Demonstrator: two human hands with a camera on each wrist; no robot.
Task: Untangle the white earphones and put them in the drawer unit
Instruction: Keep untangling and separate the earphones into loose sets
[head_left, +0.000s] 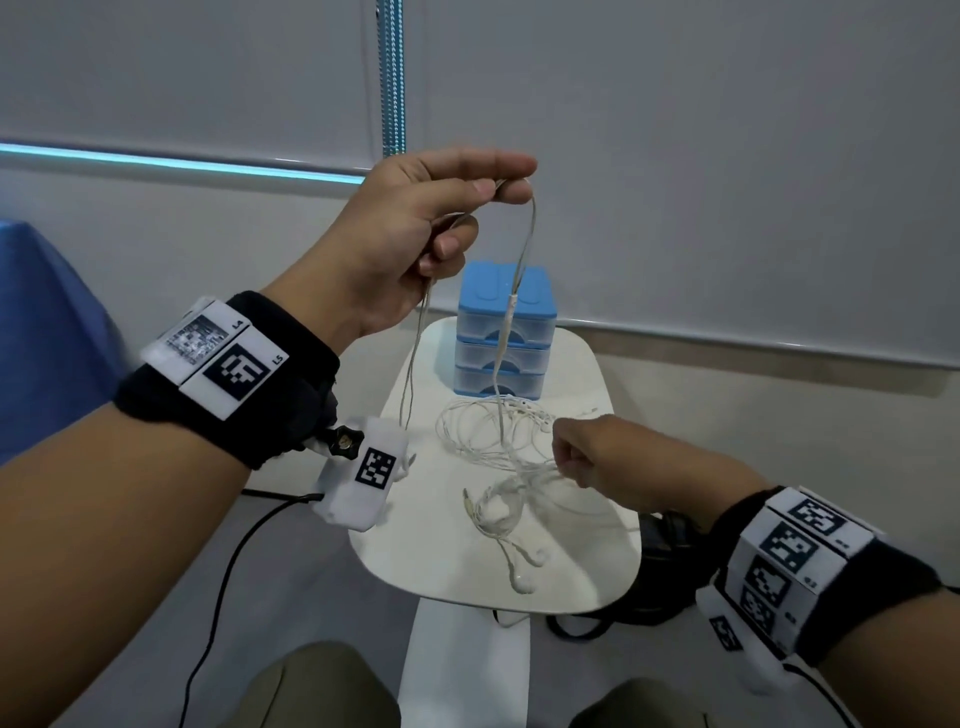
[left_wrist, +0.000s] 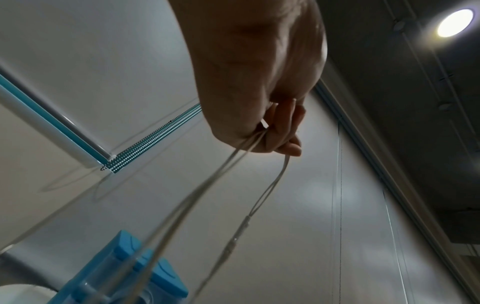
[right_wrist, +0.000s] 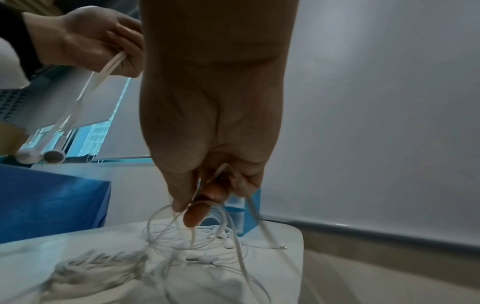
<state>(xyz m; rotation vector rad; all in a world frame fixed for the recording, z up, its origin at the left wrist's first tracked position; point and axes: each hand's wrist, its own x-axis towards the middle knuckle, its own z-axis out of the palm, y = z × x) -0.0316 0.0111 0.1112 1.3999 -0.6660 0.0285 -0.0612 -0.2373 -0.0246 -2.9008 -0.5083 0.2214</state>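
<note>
Low in the frame, a tangle of white earphones (head_left: 498, 467) lies on the small white table (head_left: 426, 561), loose buds nearest the viewer. At right, the right hand (head_left: 592, 457) has its fingers (right_wrist: 197, 214) curled round cords from the heap. Higher, left of centre, the left hand (head_left: 415, 234) pinches one cord, which hangs down to the pile. Behind it, at the table's far edge, stands the blue drawer unit (head_left: 506, 332), drawers closed.

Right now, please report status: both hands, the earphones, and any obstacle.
Left hand raised, pinching earphone cable. Right hand low, gripping the tangle on the table. Drawer unit shut; loops still knotted.
</note>
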